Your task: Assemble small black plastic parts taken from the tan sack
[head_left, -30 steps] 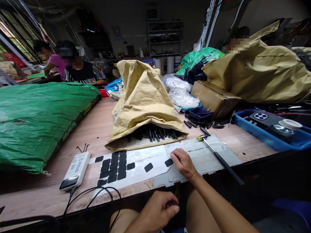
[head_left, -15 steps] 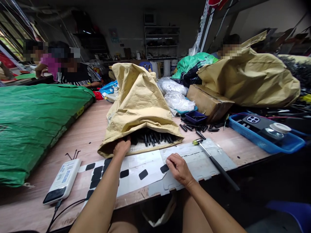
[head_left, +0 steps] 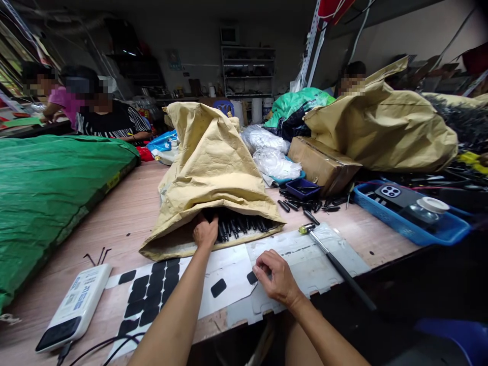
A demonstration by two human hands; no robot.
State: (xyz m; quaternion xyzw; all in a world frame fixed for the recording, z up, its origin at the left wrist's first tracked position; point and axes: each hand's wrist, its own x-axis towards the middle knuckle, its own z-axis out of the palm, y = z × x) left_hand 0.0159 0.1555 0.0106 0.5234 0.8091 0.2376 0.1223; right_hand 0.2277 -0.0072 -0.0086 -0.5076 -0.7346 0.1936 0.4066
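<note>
In the head view, the left hand (head_left: 206,231) is in the mouth of the sack (head_left: 213,162), which lies on the desk (head_left: 129,213). Its fingers are bent down onto the black rods (head_left: 244,223) that fill the opening. Whether they close around one I cannot tell, because the knuckles hide it. The right hand (head_left: 277,278) is nearer to the desk edge, with thumb and forefinger pinched on the edge of one pad (head_left: 251,277) at the border of the white sheet (head_left: 229,262). Other pads (head_left: 152,290) sit in rows on the left part of the sheet (one more lies alone near the middle).

The rods look thin, stiff and light, and probably smooth, so they may roll or slip; the middle of a rod seems the safest place to hold. The pad looks soft and flat, perhaps sticky, and best lifted from a corner.

A hammer (head_left: 335,262) lies just right of the right hand, a power bank (head_left: 72,307) is at the left, and a tray (head_left: 412,229) is far right.
</note>
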